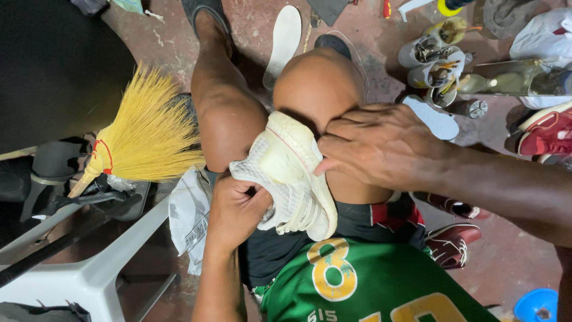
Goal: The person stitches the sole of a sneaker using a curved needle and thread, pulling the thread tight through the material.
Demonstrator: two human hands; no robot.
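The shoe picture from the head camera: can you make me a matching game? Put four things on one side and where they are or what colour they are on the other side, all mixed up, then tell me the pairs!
Things:
1. white shoe
2. broom
3. insole
4. bowl

Places or colours:
A. blue, at the bottom right corner
B. yellow bristles, left of the knees
C. held between the left hand and the right hand
D. pale, flat on the floor beyond the knees

Pairs: 1-C, 2-B, 3-D, 4-A
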